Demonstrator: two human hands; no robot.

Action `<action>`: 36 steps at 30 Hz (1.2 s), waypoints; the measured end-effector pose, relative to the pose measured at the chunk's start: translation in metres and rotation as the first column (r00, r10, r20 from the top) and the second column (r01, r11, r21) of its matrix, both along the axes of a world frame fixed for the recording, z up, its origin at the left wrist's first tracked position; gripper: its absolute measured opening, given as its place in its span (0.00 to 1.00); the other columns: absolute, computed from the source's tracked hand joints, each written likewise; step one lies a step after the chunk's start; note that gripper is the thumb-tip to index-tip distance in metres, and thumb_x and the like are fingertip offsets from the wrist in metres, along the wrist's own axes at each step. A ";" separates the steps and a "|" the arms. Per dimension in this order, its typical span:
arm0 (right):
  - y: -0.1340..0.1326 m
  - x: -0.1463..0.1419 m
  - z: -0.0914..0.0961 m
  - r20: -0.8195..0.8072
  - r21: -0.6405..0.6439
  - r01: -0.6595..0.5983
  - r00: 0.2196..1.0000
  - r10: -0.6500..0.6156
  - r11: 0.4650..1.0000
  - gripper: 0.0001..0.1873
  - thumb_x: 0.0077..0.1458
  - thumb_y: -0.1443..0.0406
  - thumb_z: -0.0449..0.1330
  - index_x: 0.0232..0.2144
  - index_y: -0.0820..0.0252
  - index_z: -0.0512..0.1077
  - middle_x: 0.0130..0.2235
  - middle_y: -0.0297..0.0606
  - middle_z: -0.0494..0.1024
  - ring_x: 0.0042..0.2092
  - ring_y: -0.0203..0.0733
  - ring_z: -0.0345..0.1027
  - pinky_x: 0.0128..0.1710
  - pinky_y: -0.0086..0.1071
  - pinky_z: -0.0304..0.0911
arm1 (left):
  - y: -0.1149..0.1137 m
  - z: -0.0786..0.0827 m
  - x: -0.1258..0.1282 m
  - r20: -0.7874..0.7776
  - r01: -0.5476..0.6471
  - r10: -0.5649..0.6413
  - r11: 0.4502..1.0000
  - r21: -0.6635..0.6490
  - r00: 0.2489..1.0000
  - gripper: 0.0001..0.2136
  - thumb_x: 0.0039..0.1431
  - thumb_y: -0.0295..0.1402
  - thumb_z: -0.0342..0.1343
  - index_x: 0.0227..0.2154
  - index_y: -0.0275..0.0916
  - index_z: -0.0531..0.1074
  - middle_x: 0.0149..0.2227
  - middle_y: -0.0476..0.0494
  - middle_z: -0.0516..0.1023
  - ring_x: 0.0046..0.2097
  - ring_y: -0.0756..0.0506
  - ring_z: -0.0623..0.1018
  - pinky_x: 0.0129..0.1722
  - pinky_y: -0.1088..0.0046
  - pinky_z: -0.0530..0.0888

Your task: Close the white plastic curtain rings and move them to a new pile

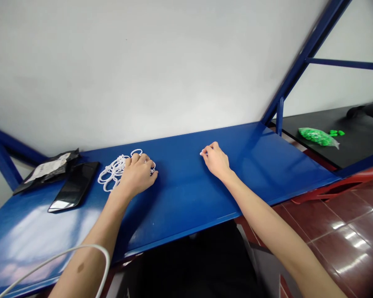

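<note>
Black packet (58, 170): I see it at the far left of the blue surface (180, 178), near the wall, with a white label (46, 167) on top.
White cord (83, 246): It bends in a big curve, in front of the left arm.
Black phone (76, 186): It lies flat just beside the packet, and light shines on its near end.
White loops (119, 163): They sit in a messy heap on the surface, between the phone and the left hand (139, 171).
Left grip: The fingers curl down over the right part of the heap. The hand hides what is under it, so I cannot tell if it is holding a loop.
Right grip: The thumb and finger of the right hand (215, 160) are pinched together on a small white piece (202, 152), well apart from the heap.
Blue bars (279, 116): They stand at the right end of the surface.
Green bag (317, 136): It is clear, full of green bits, and lies on a black surface (363, 140). A few loose green bits (333, 133) lie just beside it.
</note>
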State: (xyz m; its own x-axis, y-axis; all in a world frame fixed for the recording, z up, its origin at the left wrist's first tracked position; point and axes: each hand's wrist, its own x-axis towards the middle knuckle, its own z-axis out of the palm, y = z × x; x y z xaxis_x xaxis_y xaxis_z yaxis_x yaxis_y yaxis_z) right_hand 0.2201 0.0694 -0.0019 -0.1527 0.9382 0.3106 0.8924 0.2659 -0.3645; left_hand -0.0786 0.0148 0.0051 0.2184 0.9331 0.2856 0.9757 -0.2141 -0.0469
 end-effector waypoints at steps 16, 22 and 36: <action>-0.037 -0.036 0.008 -0.395 0.003 -0.619 0.720 0.570 0.785 0.07 0.66 0.63 0.58 0.44 0.57 0.74 0.47 0.39 0.78 0.36 0.36 0.73 0.39 0.32 0.67 | -0.017 0.014 0.061 0.862 0.389 -0.100 0.913 -0.118 0.497 0.11 0.65 0.44 0.54 0.37 0.41 0.73 0.32 0.48 0.78 0.34 0.47 0.75 0.36 0.70 0.71; -0.042 -0.038 0.015 -0.593 -0.126 -0.618 0.674 0.441 0.776 0.06 0.64 0.62 0.59 0.38 0.58 0.73 0.29 0.31 0.79 0.29 0.35 0.72 0.32 0.29 0.65 | -0.017 0.000 0.070 0.981 0.359 0.047 0.927 -0.112 0.186 0.12 0.65 0.43 0.56 0.33 0.40 0.69 0.29 0.50 0.75 0.26 0.52 0.72 0.29 0.73 0.71; -0.043 -0.038 0.013 -0.641 -0.049 -0.564 0.650 0.407 0.824 0.10 0.67 0.56 0.56 0.41 0.56 0.71 0.31 0.32 0.80 0.28 0.34 0.72 0.32 0.29 0.66 | -0.016 0.000 0.073 0.993 0.302 0.003 0.952 -0.039 0.118 0.13 0.57 0.43 0.65 0.38 0.39 0.78 0.38 0.44 0.81 0.34 0.48 0.79 0.31 0.72 0.78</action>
State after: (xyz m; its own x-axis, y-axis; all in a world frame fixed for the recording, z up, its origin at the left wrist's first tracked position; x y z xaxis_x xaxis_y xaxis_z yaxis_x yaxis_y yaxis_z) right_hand 0.1817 0.0264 0.0113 -0.4701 0.8335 0.2902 0.2450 0.4391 -0.8644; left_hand -0.0055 -0.0008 0.0048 0.0376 0.9764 0.2127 0.0946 -0.2154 0.9719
